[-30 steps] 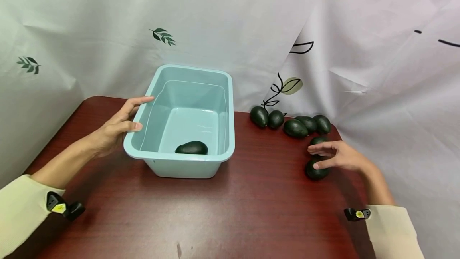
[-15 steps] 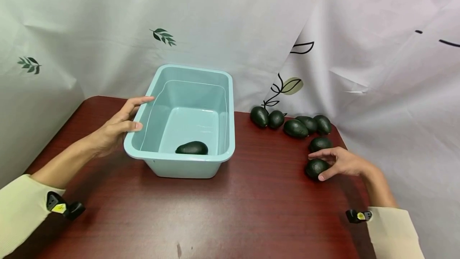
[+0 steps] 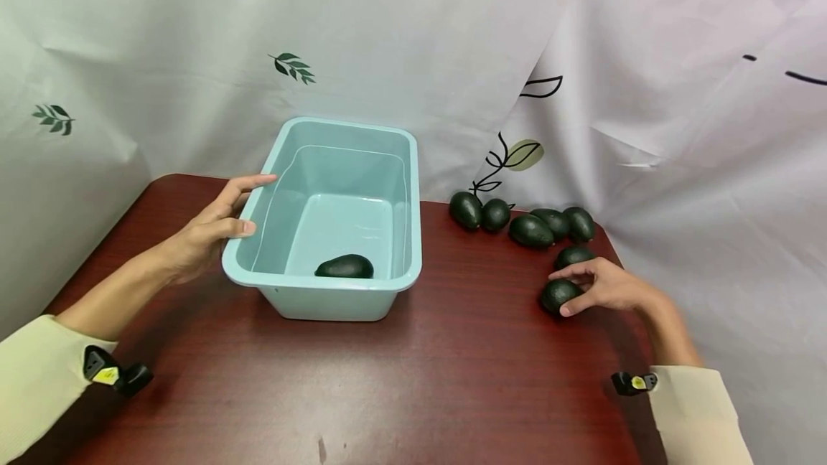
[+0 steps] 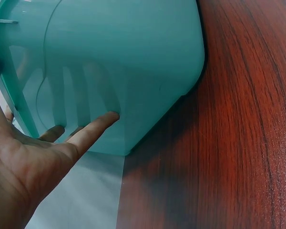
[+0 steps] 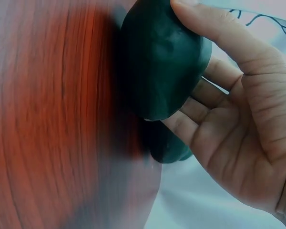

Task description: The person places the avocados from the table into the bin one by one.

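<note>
Avocado [image 3: 555, 296] grasped by right hand [image 3: 606, 285] at four o'clock in head view, left hand [image 3: 208, 235] gripping blue basin [image 3: 336, 301] at nine o'clock, second avocado [image 3: 347, 266] inside toward six o'clock

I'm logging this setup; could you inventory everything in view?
Table: one, reddish brown, centre
Tub: one, light blue, left of centre
Avocado in tub: one, dark green, near end
Held avocado: one, dark green, right side
Loose avocados: six, dark green, table's far right
Backdrop: count unclear, printed white, behind
Wrist cameras: two, mostly black, lower left and right
Sleeves: two, cream, lower corners
Left hand: one, bare, tub's rim
Right hand: one, bare, on held avocado
</note>
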Demonstrator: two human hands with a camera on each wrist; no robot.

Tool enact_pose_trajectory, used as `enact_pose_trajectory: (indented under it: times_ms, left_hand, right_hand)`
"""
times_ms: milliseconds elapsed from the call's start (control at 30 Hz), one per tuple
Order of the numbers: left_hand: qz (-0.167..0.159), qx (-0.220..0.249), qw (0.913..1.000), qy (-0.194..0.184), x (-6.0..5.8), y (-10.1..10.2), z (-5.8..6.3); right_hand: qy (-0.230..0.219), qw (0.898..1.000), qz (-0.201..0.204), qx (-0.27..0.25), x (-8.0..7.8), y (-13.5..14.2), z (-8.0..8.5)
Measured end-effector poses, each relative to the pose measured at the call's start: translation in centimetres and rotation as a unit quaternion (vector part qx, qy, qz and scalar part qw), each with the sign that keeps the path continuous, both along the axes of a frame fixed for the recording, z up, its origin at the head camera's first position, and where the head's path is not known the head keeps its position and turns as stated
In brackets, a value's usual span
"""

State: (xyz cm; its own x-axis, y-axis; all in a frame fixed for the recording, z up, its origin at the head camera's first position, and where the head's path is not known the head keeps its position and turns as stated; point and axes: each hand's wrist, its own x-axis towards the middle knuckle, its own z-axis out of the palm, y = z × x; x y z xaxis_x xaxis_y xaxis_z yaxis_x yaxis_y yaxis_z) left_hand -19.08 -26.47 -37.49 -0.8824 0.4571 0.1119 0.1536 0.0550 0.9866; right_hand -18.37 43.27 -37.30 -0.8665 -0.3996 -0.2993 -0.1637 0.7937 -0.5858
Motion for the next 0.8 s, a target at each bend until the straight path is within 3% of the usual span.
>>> enact_pose_trajectory:
  times_ms: [200, 800]
  left_hand:
    - [0.002, 0.014, 0.9999, -0.002, -0.2, 0.0, -0.4]
    - [-0.004, 0.006, 1.0000, 0.001, 0.0, 0.0, -0.1]
  right_hand:
    - [0.024, 1.000, -0.010, 0.005, -0.3, -0.9, 0.0]
    - [0.065, 0.997, -0.047, 0.005, -1.4, -3.1, 0.7]
